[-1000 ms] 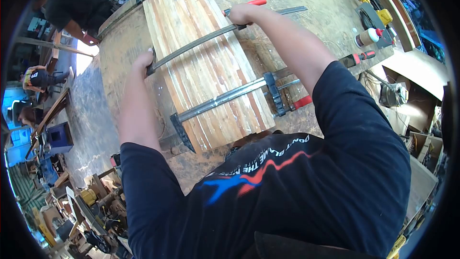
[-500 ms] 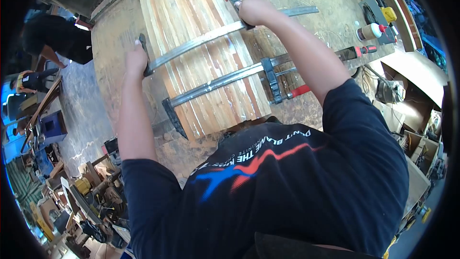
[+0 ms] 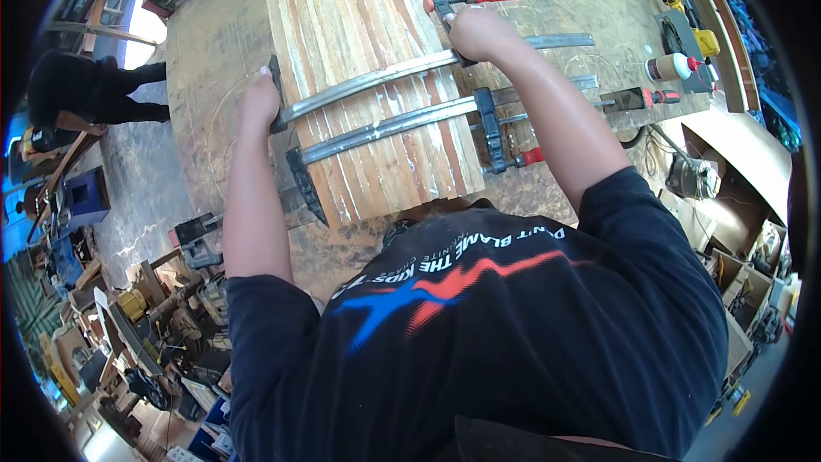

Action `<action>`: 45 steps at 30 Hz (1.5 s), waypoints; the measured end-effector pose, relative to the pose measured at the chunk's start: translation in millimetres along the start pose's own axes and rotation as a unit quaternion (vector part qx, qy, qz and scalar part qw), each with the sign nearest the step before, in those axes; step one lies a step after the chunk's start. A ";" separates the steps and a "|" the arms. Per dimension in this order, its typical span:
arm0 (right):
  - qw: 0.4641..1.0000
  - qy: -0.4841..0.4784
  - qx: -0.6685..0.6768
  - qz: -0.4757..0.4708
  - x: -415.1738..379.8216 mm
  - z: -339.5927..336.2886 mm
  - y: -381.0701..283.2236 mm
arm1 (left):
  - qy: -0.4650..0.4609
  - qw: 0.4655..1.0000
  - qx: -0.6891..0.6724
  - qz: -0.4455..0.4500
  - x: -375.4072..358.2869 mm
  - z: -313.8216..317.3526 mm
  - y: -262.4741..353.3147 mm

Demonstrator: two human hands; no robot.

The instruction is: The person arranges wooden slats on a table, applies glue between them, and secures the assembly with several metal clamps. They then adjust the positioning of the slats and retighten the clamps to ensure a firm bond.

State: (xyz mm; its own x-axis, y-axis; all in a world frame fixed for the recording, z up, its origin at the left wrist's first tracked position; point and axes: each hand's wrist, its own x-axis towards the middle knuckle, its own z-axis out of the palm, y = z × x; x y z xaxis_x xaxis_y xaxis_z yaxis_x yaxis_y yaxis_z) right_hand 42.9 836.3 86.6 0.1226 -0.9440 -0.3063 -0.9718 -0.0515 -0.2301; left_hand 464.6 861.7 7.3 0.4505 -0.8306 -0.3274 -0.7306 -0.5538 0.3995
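Note:
A panel of narrow wooden strips (image 3: 389, 178) lies on the workbench, with whitish glue streaks along its seams. Across it runs a steel bar clamp (image 3: 368, 82) with a red handle. My left hand (image 3: 259, 105) is closed around that clamp's dark jaw at the panel's left side. On the right side, my right hand (image 3: 481, 34) grips its sliding jaw, just below the red handle. A second bar clamp (image 3: 385, 127) spans the panel closer to my body, its jaws at both edges; my right forearm partly covers its handle.
At the bench's right side are a glue bottle (image 3: 670, 68) with a red cap, a yellow power tool (image 3: 705, 41) and another clamp's red handle (image 3: 665, 97). A person in dark clothes (image 3: 90, 90) is beyond the bench's left edge. Tools and wood clutter (image 3: 158, 325) the lower left.
Both hands have brought the held bar clamp closer to the second clamp, toward my body. My view has shifted slightly. The person at left has changed position.

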 end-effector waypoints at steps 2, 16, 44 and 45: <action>1.000 -0.014 -0.009 0.006 8.0 -6.6 -7.6 | -0.019 1.000 -0.007 -0.007 8.8 -1.6 5.8; 0.996 -0.085 -0.025 -0.008 24.0 -25.6 -14.6 | -0.137 0.971 -0.187 -0.058 -2.7 -26.9 36.6; 0.824 -0.057 0.535 0.178 57.6 6.8 -18.8 | 0.059 0.989 -0.070 0.120 -8.2 -7.6 31.1; 0.778 -0.089 0.598 0.169 58.2 6.4 -16.3 | 0.059 0.989 -0.068 0.119 -7.2 -6.1 28.0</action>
State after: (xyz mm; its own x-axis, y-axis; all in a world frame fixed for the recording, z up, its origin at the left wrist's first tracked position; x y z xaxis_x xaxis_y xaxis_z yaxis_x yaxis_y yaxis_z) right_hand 67.1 784.3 66.6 0.0312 -0.7722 -0.6346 -0.0844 0.6306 -0.7715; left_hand 444.1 851.8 26.1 0.3368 -0.9350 -0.1114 -0.7514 -0.3381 0.5666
